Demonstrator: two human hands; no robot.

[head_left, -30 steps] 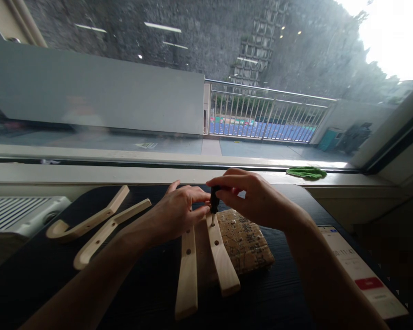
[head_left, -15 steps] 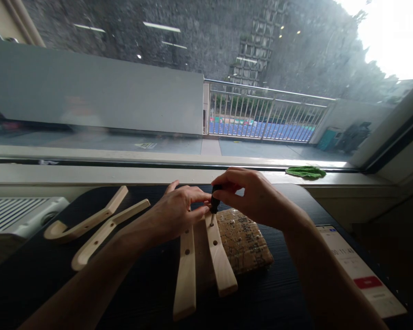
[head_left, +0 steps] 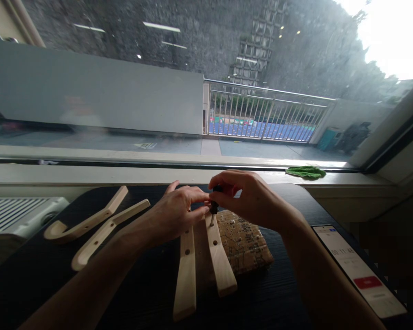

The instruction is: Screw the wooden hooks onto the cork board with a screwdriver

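Note:
My right hand point(head_left: 247, 195) is closed around the dark handle of a screwdriver point(head_left: 214, 208), which stands nearly upright. Its metal shaft goes down to a hole near the upper end of a pale wooden leg point(head_left: 223, 268). From the other side, my left hand point(head_left: 180, 208) brings thumb and index finger against the screwdriver, just above the wood. Below the left hand lies a second wooden leg point(head_left: 184, 288) with a dark hole; the hand covers its upper end. The screw, if there is one, is too small to make out.
Two bent wooden pieces point(head_left: 112, 222) lie at the left of the black table point(head_left: 144, 293). A brown taped packet point(head_left: 247, 245) sits beside the right leg. A phone showing a timer point(head_left: 357, 266) lies at right. A green cloth point(head_left: 305, 172) rests on the windowsill.
My right hand has turned slightly on the screwdriver handle and its wrist sits a little further left. The left hand and the wooden pieces have stayed put.

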